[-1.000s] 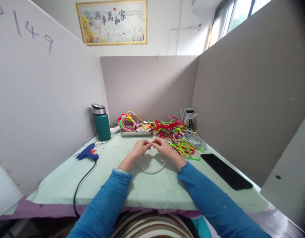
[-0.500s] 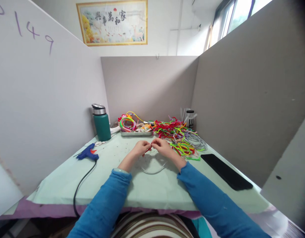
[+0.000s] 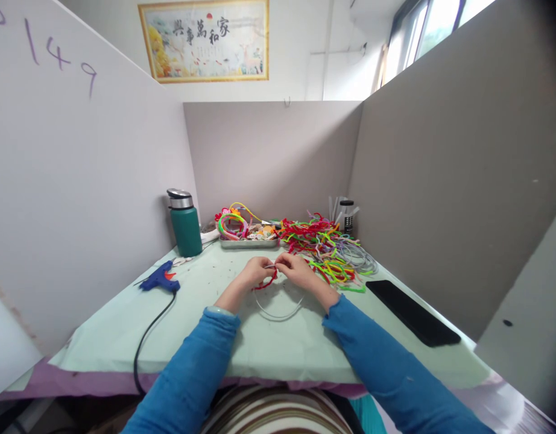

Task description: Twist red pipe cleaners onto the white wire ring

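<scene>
Close together over the middle of the table, my left hand and my right hand have their fingers pinched. A thin pale hoop hangs down between them, its lower curve near the tablecloth. My left fingers grip the upper part of this hoop. A red pipe cleaner dangles below the left fingertips and runs up to the right fingertips, which pinch it at the hoop. The exact contact of the fingertips is partly hidden by the hands.
Behind my hands stands a metal tray with colourful hoops and small pieces. A heap of pipe cleaners lies right of it. At left are a green bottle and a blue glue gun; at right, a black phone-like slab.
The pale hoop's lower curve now shows more fully and hangs slightly lower. More of the red pipe cleaner is visible under my left fingers. Both hands stay nearly in place.
</scene>
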Available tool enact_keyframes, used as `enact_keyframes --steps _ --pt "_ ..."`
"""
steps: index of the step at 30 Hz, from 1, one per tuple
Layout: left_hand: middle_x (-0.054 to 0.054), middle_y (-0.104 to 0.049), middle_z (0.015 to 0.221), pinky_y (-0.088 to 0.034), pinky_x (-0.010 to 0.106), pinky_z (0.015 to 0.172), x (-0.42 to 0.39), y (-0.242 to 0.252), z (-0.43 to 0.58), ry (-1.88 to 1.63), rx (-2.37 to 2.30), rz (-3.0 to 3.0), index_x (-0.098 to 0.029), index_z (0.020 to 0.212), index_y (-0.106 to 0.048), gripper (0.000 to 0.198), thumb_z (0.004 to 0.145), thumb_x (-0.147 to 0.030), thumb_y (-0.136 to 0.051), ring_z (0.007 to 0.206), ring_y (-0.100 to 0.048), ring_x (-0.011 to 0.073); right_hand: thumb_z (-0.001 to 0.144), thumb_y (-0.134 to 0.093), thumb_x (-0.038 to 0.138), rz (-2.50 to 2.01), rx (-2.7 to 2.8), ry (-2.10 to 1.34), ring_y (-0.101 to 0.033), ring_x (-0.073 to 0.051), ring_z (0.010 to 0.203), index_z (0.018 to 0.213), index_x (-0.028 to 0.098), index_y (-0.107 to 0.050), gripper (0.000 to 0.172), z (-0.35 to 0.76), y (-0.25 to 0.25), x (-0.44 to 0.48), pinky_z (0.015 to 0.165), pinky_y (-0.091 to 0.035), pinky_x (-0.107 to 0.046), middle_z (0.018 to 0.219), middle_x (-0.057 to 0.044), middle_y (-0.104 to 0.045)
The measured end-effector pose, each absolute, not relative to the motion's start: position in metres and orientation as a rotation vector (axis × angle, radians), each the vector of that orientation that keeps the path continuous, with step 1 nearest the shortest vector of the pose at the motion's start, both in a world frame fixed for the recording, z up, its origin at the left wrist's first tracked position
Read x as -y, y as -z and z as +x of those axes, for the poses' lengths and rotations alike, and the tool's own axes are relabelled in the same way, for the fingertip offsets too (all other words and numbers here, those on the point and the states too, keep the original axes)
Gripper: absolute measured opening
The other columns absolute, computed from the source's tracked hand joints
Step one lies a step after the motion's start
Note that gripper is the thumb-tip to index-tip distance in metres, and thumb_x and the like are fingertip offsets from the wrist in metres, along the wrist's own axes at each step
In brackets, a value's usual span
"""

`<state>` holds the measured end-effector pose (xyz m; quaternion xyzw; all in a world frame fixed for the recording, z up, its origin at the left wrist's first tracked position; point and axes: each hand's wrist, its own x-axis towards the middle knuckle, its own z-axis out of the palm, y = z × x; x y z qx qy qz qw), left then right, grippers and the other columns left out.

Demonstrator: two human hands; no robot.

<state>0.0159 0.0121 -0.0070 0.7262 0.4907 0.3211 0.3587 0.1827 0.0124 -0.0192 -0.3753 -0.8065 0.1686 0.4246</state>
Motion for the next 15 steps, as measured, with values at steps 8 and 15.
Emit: enact_keyframes --steps 8,15 --pt "-0.001 -0.058 0.064 -0.034 0.017 0.04 -0.0132 0.008 0.0157 -0.891 -1.266 1.893 -0.011 0.077 -0.063 0.019 0.069 -0.028 -0.06 0.046 -0.044 0.0056 0.079 -0.054 0.022 -0.868 1.998 -0.527 -0.05 -0.012 0.064 0.079 0.016 -0.061 0.01 0.1855 0.0225 -0.0194 0.058 -0.035 -0.023 0.07 0.0 -0.059" --pt "0.003 -0.064 0.068 -0.034 0.018 0.039 -0.011 0.0053 0.0157 -0.899 -1.247 1.857 -0.01 0.079 -0.064 0.024 0.072 -0.032 -0.057 0.045 -0.043 0.0059 0.081 -0.051 0.024 -0.878 1.96 -0.57 -0.045 -0.011 0.059 0.074 0.017 -0.059 0.013 0.1853 0.0149 -0.011 0.055 -0.033 -0.022 0.061 0.003 -0.051"
